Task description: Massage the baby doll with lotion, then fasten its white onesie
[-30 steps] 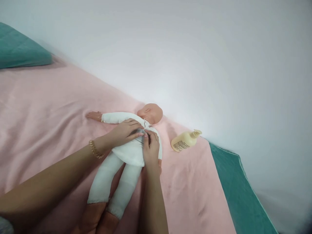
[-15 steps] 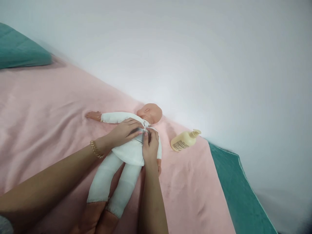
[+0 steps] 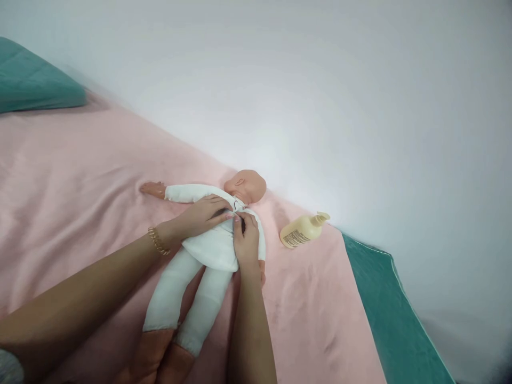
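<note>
White garment: wrapped the torso of the doll [image 3: 212, 293], its upper back part [image 3: 218, 240] lying beneath both hands; the greyish patch between them showed smaller than half a second before.
Left hand [image 3: 204, 216]: reached across the cloth below the neckline, thumb and forefinger narrowed to a pinch that seemed to hold the fabric; the exact contact was too small to make out.
Right hand [image 3: 247, 240]: curled close beside it, thumb and forefinger likewise drawn in on the cloth, its tips almost meeting those of the left.
Change: the left hand had shifted very slightly, and the cloth under it lay lighter and more covered; the two edges had probably been brought nearer together, though no finished fastening could be seen.
Dark thread [image 3: 235, 205]: showed just above the fingertips, near the neck, a little plainer than earlier.
Doll: lay stretched on the pink sheet [image 3: 312, 304], head [image 3: 248, 184] toward the wall [image 3: 280, 106], one arm out to the side; it had hardly moved.
Pump bottle [image 3: 301, 230]: stood tilted in view to the right, apart from both hands, unchanged.
</note>
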Motion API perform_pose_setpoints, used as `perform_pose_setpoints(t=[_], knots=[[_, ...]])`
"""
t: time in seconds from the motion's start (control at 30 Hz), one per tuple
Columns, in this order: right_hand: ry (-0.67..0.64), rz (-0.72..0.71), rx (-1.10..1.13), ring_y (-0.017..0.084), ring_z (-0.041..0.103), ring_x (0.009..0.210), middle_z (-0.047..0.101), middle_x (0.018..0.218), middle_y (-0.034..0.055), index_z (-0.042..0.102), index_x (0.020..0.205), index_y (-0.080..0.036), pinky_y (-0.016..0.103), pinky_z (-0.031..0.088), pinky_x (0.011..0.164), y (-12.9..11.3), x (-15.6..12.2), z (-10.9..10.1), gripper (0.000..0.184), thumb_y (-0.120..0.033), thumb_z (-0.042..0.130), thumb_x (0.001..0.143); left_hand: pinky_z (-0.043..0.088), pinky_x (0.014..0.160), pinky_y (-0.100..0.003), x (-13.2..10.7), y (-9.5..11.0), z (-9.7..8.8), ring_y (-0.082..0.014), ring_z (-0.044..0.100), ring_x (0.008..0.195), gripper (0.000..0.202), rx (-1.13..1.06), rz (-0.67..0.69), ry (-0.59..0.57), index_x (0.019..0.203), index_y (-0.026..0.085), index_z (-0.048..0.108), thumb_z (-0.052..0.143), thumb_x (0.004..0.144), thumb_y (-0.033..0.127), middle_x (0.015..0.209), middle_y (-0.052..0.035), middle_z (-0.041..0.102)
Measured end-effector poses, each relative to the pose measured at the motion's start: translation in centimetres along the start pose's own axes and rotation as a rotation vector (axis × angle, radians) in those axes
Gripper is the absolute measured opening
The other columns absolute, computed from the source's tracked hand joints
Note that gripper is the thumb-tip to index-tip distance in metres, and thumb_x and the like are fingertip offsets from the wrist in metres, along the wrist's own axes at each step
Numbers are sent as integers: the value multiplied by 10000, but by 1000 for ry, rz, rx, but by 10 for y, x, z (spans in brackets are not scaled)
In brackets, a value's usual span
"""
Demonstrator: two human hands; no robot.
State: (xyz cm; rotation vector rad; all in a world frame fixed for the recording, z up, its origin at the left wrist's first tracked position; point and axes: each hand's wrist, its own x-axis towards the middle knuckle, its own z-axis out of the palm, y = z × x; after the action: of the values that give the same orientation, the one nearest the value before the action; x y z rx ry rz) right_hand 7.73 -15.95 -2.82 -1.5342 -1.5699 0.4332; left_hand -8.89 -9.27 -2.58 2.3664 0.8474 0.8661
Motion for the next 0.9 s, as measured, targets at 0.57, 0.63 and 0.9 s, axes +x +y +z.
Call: perform_pose_setpoints(t=[0.57,0.63,0.9], knots=[[-85,-17,-67,245,451,1311,578,1348,125,566,1297,-158,436,332,1137,5,0,2,426,-397,408,981,368,1073,-472,-2,-3,7,-314,518,1244,501,52,-83,12,1279,163,561,425,965,529,1301,-123,628],[-85,-16,-58,241,438,1325,566,1362,127,556,1310,-156,438,323,1147,3,-1,2,437,-405,401,986,363,1083,-475,-3,-2,7,-316,499,1265,518,30,-101,9,1298,153,547,433,961,530,1323,-128,613],[5,-32,-22,227,448,1323,535,1369,105,582,1270,-221,436,368,1125,-26,-11,-29,366,-404,461,977,386,1075,-444,-11,23,-33,-307,506,1275,485,-63,-130,90,1305,208,561,479,943,520,1355,-89,601]])
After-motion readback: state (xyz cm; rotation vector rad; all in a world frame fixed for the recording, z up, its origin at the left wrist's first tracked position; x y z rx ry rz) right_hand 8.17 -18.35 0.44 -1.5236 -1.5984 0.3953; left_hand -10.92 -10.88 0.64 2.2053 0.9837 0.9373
